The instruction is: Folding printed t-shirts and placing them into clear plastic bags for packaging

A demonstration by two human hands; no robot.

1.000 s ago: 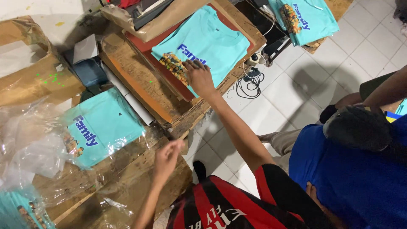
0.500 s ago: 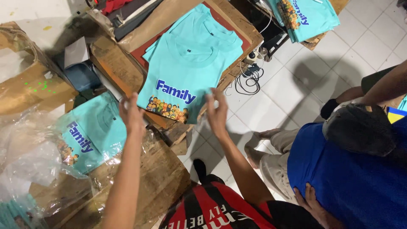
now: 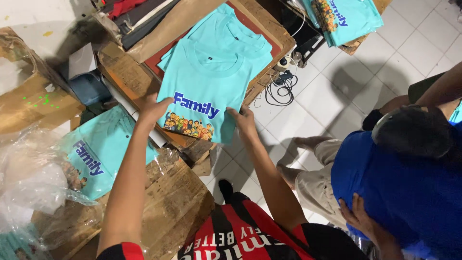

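A turquoise T-shirt (image 3: 207,91) with a blue word and a row of cartoon figures printed on its front lies spread over a brown board (image 3: 269,33), its lower edge hanging past the board. My left hand (image 3: 154,108) grips the shirt's left lower edge. My right hand (image 3: 243,120) grips its right lower edge. Under it lies a second turquoise shirt (image 3: 231,29), showing only its collar and shoulders.
Another printed turquoise shirt (image 3: 98,154) lies at the left among clear plastic bags (image 3: 29,188) and cardboard (image 3: 168,207). More such shirts (image 3: 346,17) are stacked at the top right. A person in a blue top (image 3: 404,183) crouches at the right. Cables (image 3: 281,86) lie on the white tiled floor.
The printed shirt has been turned and spread flat on the board. Both my hands moved from the air onto its lower edge, one at each side.
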